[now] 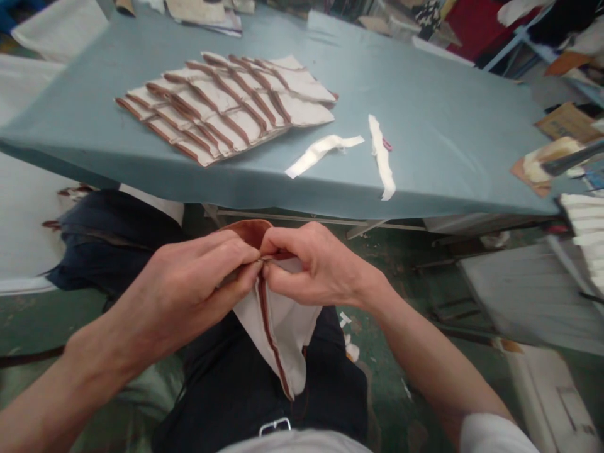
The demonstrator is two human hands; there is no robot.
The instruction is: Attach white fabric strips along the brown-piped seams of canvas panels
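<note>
fabric piece (283,327) pinched btwn both hands

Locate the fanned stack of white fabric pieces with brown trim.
The stack lies upper left in the head view on the blue-grey table, left of two loose white fabric strips.

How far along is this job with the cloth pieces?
Seemingly done: a fanned pile of brown-trimmed white pieces lies on the table. In hand: the left hand and right hand pinch one more trimmed piece at its brown edge. Possibly left: two loose white strips beside the pile.
</note>
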